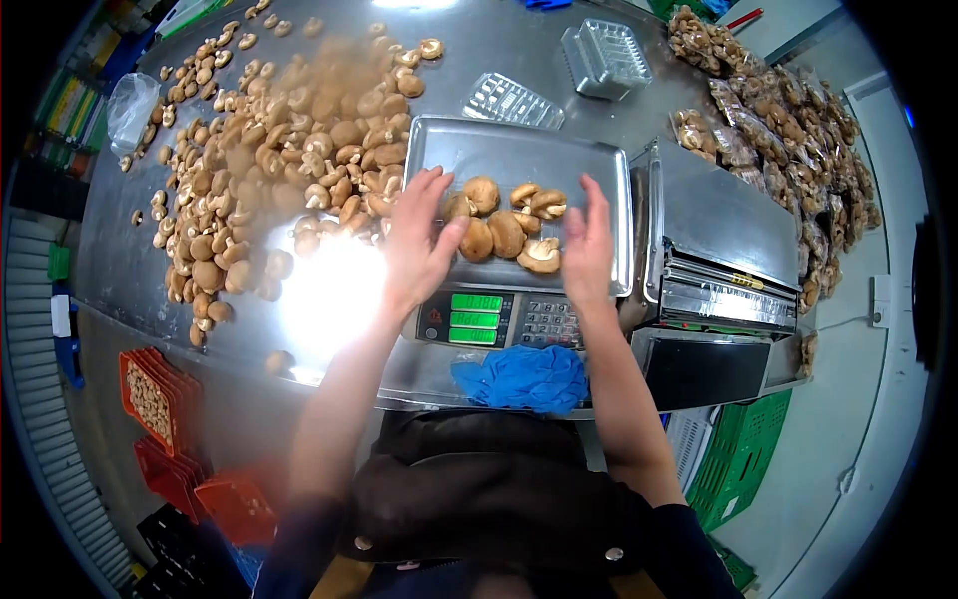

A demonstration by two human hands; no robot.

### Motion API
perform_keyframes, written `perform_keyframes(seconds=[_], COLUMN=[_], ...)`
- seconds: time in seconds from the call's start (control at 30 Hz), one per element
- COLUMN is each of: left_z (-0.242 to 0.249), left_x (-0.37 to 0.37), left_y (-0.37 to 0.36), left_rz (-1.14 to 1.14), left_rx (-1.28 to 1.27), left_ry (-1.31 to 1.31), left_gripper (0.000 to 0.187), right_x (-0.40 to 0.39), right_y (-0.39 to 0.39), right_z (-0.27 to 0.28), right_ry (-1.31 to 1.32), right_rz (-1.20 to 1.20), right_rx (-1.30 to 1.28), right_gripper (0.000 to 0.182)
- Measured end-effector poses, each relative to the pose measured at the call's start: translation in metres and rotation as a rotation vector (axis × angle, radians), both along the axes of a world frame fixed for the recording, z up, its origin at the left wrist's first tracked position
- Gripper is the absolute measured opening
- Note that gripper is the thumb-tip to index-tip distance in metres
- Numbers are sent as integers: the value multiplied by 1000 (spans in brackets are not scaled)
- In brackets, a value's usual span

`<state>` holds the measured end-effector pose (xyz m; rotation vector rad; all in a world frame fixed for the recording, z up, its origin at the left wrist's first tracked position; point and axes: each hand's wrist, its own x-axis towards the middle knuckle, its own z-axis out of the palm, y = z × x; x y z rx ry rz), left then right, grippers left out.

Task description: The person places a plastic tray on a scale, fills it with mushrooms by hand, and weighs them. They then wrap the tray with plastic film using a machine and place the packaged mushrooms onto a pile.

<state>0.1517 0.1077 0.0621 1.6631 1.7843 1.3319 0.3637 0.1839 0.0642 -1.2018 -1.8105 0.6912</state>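
Note:
Several brown shiitake mushrooms (507, 234) lie in a loose cluster on the metal tray of a weighing scale (589, 165). My left hand (424, 240) is over the tray's left side, fingers stretched and thumb apart, its thumb right at the edge of the cluster. On the other side, my right hand (589, 240) stands upright with its fingers extended, close to the rightmost mushrooms. Neither hand holds anything. Below the tray, the scale's green display (475, 318) is lit beside a keypad (551, 321).
A large mushroom pile (289, 150) spreads over the steel table's left side. Clear plastic trays (609, 60) are stacked behind the scale. To the right stand a wrapping machine (723, 230) and many packed mushroom bags (788, 150). A crumpled blue cloth or glove (524, 379) lies in front.

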Motion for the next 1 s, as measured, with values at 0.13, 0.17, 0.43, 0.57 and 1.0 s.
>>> perform_keyframes(seconds=[0.13,0.17,0.43,0.57,1.0], left_z=[-8,-12,-18,-10,-100], left_x=[10,13,17,6,-129], left_y=[12,14,15,8,-119], left_rz=[7,2,48,38,690], left_rx=[31,25,48,66,-259], left_ry=[265,302,317,117,252], left_gripper=[52,51,48,43,35], right_x=[-29,-34,-36,-30,24], right_y=[1,1,0,6,-60], right_z=[-16,-17,-24,-23,1], right_ry=[-49,-23,45,52,390], right_rz=[83,122,174,206,-58], right_rx=[24,-7,-17,-67,-229], right_gripper=[49,47,32,50,22])
